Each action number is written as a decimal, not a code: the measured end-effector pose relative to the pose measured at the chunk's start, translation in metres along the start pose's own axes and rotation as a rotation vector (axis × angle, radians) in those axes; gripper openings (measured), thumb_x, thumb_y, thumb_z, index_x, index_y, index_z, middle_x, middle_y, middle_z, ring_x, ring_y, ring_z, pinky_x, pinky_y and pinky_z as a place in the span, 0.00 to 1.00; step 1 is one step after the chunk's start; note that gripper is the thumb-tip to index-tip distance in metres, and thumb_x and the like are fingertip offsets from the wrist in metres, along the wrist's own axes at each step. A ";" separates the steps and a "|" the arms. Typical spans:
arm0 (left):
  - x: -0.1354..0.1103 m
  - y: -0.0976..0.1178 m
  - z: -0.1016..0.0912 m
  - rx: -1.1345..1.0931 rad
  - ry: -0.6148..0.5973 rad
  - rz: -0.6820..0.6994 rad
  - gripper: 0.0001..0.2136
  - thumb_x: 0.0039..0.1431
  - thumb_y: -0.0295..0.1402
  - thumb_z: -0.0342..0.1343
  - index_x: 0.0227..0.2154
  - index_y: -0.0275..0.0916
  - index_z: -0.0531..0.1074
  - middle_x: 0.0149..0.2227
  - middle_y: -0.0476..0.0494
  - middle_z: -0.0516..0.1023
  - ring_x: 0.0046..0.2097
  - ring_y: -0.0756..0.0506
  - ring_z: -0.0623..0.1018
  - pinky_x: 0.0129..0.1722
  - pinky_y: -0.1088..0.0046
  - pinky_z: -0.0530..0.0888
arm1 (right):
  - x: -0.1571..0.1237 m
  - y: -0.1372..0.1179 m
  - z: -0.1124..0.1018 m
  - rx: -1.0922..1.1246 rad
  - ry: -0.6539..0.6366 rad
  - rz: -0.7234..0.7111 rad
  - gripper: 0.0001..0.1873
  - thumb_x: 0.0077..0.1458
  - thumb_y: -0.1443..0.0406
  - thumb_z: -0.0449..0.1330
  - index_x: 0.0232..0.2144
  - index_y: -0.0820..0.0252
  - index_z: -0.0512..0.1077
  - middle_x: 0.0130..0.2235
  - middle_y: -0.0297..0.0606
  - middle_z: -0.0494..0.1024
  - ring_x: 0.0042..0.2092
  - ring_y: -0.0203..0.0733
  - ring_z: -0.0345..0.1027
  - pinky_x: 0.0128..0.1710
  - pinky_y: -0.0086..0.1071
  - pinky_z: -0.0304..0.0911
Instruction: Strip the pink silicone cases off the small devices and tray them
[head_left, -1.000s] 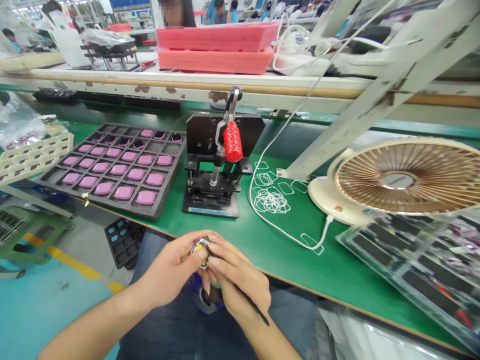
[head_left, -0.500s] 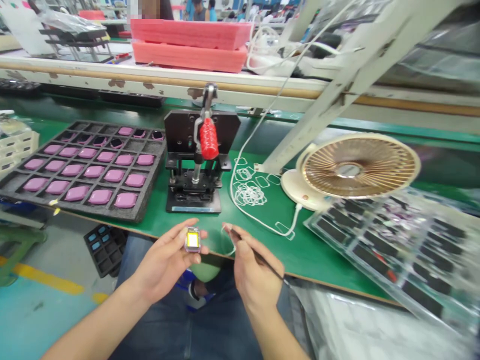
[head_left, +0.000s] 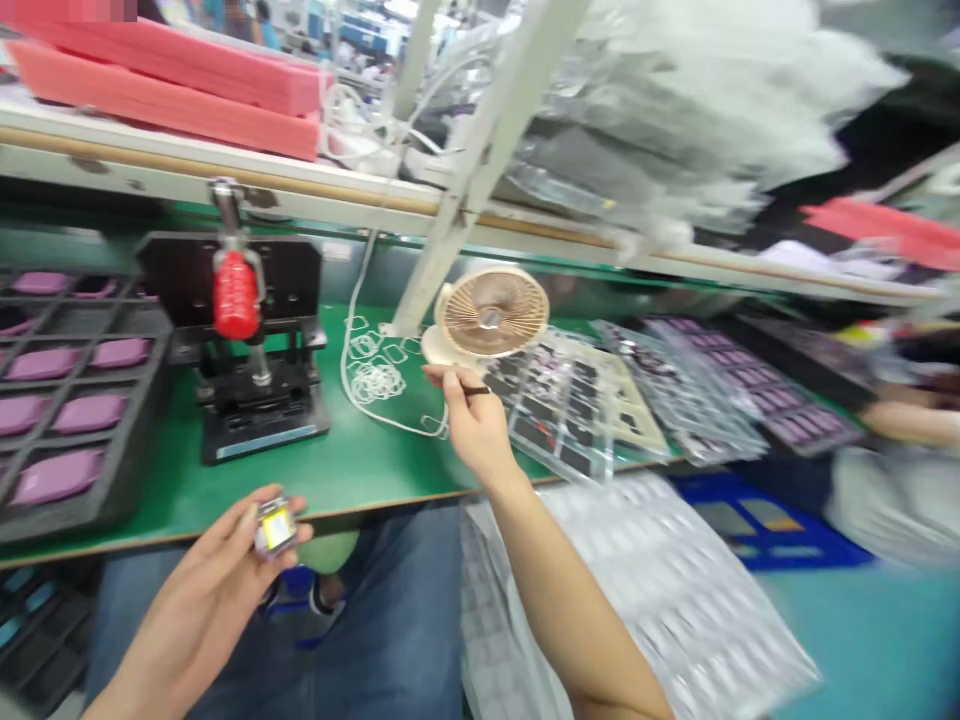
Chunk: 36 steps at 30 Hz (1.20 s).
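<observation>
While we look down from our head, our left hand (head_left: 196,590) pinches a small square part (head_left: 274,526) with its fingers (head_left: 238,524) clamped on it, above our lap (head_left: 397,610). Our right hand (head_left: 472,425) holds a thin black stick (head_left: 475,391), fingers together, near a fan (head_left: 490,312). Sweaty fingers could let the part slip and fall.

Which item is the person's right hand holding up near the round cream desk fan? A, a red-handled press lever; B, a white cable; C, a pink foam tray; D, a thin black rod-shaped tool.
D. The right hand pinches the thin black rod-shaped tool between thumb and fingers, just in front of the round cream desk fan.
</observation>
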<state>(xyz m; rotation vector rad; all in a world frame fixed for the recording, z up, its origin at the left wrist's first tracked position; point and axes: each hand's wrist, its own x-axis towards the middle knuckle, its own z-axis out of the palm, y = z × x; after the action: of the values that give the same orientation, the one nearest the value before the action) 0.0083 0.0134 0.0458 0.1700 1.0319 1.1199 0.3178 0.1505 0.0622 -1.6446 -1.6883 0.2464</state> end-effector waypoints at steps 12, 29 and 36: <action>-0.004 -0.014 0.008 0.134 0.014 -0.051 0.21 0.51 0.40 0.76 0.49 0.44 0.85 0.57 0.36 0.85 0.49 0.32 0.86 0.37 0.67 0.86 | 0.074 0.119 -0.136 -0.780 -0.178 0.541 0.20 0.64 0.54 0.65 0.43 0.67 0.83 0.48 0.64 0.83 0.55 0.64 0.77 0.55 0.48 0.69; -0.005 -0.018 0.017 0.098 -0.030 0.033 0.17 0.52 0.37 0.77 0.45 0.40 0.86 0.57 0.33 0.84 0.54 0.29 0.85 0.42 0.65 0.86 | 0.060 0.080 -0.152 -0.727 -0.169 0.308 0.14 0.72 0.63 0.54 0.47 0.65 0.77 0.47 0.54 0.84 0.50 0.55 0.79 0.49 0.39 0.69; 0.007 -0.031 0.043 -0.014 -0.176 0.189 0.12 0.58 0.35 0.74 0.44 0.40 0.85 0.51 0.38 0.83 0.52 0.35 0.85 0.48 0.60 0.84 | -0.071 -0.020 -0.042 0.072 -0.192 -0.322 0.12 0.70 0.60 0.61 0.53 0.52 0.75 0.39 0.38 0.87 0.37 0.44 0.83 0.37 0.33 0.75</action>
<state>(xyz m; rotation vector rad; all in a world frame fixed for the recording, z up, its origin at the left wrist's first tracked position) 0.0607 0.0201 0.0472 0.3547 0.8635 1.2588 0.3209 0.0667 0.0772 -1.3054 -2.0344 0.3098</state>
